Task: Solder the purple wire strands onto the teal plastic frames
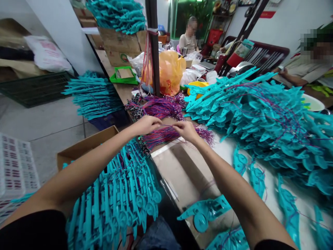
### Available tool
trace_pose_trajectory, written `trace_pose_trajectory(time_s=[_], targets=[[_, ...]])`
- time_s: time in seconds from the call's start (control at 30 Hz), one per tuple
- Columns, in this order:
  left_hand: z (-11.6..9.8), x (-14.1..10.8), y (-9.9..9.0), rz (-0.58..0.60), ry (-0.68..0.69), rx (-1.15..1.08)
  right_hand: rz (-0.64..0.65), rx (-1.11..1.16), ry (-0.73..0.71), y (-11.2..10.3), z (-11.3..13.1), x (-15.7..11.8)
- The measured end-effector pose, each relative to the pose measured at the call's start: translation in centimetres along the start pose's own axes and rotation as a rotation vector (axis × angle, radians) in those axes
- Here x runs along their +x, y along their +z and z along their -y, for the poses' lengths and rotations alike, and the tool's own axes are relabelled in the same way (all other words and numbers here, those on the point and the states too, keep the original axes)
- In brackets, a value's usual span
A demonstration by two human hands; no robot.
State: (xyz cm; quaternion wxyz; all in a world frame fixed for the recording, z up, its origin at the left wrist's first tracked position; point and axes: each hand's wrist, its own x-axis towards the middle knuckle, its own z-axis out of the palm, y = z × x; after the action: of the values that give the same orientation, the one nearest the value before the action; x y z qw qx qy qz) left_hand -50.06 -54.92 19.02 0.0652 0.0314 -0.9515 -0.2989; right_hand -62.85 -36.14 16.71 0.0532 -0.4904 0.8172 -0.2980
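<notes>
Both my hands reach forward over bundles of thin red and blue wires. My left hand [148, 125] is closed in a pinch on one end of a thin purple-looking wire [166, 125]. The fingers of my right hand [185, 130] pinch the same wire a little to the right, so it stretches between them. Below them lies a wire bundle [158, 136] with small connector ends. Just behind is a second wire bundle [162, 107]. A teal plastic part [205, 211] lies on the table near my right forearm.
A large heap of teal parts [249, 114] fills the right. More teal parts [117, 194] stand in a cardboard box [88, 142] at lower left. A dark post [153, 48] rises behind the wires, beside an orange bag [170, 71]. Two other people sit farther back.
</notes>
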Motion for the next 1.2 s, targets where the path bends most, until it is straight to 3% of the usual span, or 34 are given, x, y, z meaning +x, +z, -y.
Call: trace_pose_trajectory(time_s=[0.07,0.2,0.33,0.63,0.83,1.0,1.2], targets=[[-1.0,0.4,-1.2,-0.032,0.012,0.01,-0.018,0.027,0.03,-1.3,-1.0,0.1],[-4.4,1.8,-3.7,-0.234,0.013,-0.214,-0.082,0.093,0.184,-4.1,-4.2,0.2],[-7.2,3.4,-4.9,-0.377,-0.041,-0.342,-0.184,0.066,0.295,-5.9,-6.7,-0.7],[-6.9,3.6,-4.6,-0.354,-0.055,-0.015,-0.324,0.155,0.397,-7.0,-7.5,-2.0],[-8.1,3.3,-2.4,-0.191,-0.041,-0.348,-0.276,0.544,0.487,-6.7,-6.7,-1.0],[-9.1,3.1,-1.0,-0.15,-0.073,-0.566,-0.318,0.633,0.496,-6.9,-6.8,-1.6],[-10.3,3.2,-2.2,-0.194,-0.031,-0.695,-0.353,0.653,0.424,-7.3,-7.4,-2.8]])
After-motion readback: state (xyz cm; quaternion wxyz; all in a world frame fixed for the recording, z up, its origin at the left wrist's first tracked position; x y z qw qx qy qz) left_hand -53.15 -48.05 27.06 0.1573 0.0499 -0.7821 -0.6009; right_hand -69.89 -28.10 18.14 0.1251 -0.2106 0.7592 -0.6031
